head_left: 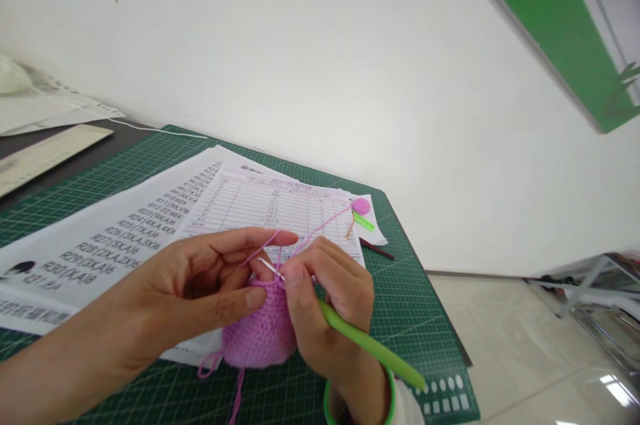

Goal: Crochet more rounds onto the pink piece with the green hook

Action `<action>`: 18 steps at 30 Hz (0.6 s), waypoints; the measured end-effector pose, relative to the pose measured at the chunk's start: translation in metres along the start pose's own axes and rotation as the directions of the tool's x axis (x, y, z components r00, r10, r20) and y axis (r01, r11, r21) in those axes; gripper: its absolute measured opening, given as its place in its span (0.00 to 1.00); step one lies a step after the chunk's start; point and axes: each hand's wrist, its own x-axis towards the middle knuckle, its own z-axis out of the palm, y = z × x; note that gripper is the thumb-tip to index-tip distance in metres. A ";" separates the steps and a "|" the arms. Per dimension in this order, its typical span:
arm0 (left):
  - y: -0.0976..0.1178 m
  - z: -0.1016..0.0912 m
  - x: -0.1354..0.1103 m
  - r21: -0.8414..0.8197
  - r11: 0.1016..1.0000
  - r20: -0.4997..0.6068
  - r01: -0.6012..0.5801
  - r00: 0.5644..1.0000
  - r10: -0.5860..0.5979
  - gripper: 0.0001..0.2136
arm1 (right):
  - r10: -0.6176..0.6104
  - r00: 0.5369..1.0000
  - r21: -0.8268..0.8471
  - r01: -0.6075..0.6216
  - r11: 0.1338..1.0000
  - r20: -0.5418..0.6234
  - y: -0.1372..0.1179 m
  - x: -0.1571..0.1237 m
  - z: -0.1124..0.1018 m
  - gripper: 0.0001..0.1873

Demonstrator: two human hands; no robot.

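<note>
My left hand (200,285) is closed round a pink crocheted piece (260,331), thumb pressed on its side, with the pink yarn strand (320,228) running over the forefinger. My right hand (330,298) grips a crochet hook with a green handle (370,345); its metal tip (270,269) pokes into the top edge of the piece. The yarn leads back to a small pink ball (361,205) on the far papers.
Printed pattern sheets (125,231) and a table sheet (270,205) lie on a green cutting mat (415,305). A green marker (364,221) and a dark stick (376,249) lie near the mat's right edge. A ruler (45,155) sits far left. White wall behind.
</note>
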 end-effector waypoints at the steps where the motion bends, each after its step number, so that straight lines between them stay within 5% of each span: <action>1: -0.001 0.001 0.000 -0.001 1.000 0.011 0.005 1.000 -0.005 0.26 | -0.005 1.000 -0.019 0.005 1.000 0.003 0.000 -0.001 -0.001 0.14; 4: -0.004 0.001 0.000 0.021 1.000 0.071 0.002 0.997 -0.004 0.24 | -0.018 1.000 -0.065 0.018 0.998 0.002 -0.001 -0.003 -0.003 0.14; 12: -0.007 0.003 0.000 0.141 0.982 -0.012 -0.129 0.991 0.132 0.21 | -0.120 0.987 -0.329 0.079 0.941 -0.108 -0.005 -0.014 0.010 0.12; 18: -0.007 0.011 -0.004 0.178 0.967 -0.063 -0.182 0.979 0.196 0.21 | -0.038 0.981 -0.182 0.004 0.983 -0.188 -0.008 -0.020 0.013 0.16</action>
